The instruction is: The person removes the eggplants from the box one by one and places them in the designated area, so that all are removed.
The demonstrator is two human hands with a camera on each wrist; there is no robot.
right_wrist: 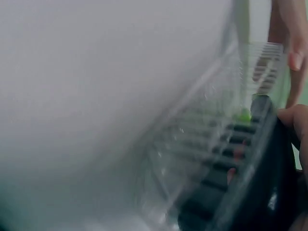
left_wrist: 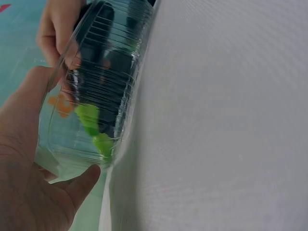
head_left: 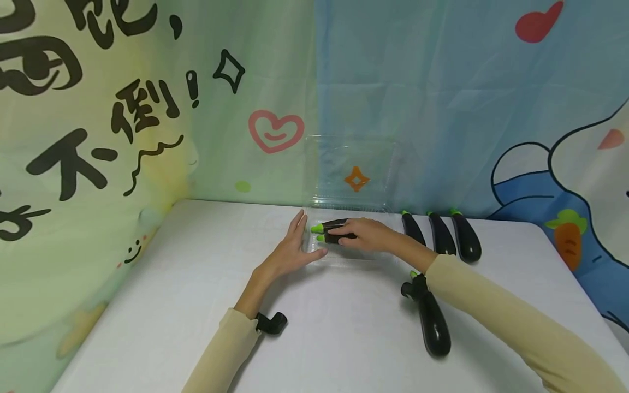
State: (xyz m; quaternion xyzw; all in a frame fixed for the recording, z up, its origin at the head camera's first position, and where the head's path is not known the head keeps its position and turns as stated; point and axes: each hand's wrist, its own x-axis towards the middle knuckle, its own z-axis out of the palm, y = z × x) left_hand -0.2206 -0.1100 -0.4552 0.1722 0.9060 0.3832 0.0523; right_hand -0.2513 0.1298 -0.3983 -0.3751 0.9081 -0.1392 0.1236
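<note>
A clear plastic clamshell box (head_left: 361, 263) lies on the table, its lid (head_left: 351, 158) raised against the backdrop. My right hand (head_left: 371, 234) reaches over it from the right and grips a dark eggplant (head_left: 338, 239) with a green stem. Just behind that one, a second eggplant (head_left: 330, 224) lies lengthwise in the box, partly covered by my fingers. At the box's left end is my left hand (head_left: 290, 251), its fingers straight and thumb spread around the corner. Through the ribbed wall, the left wrist view shows both green stems (left_wrist: 89, 118) pointing toward this hand. The right wrist view is blurred.
Three more eggplants (head_left: 466, 237) lie side by side at the back right, the leftmost partly behind my right forearm. Another eggplant (head_left: 434, 327) lies nearer, below that forearm. A printed cloth backdrop (head_left: 422, 109) rises behind the white table (head_left: 324, 338).
</note>
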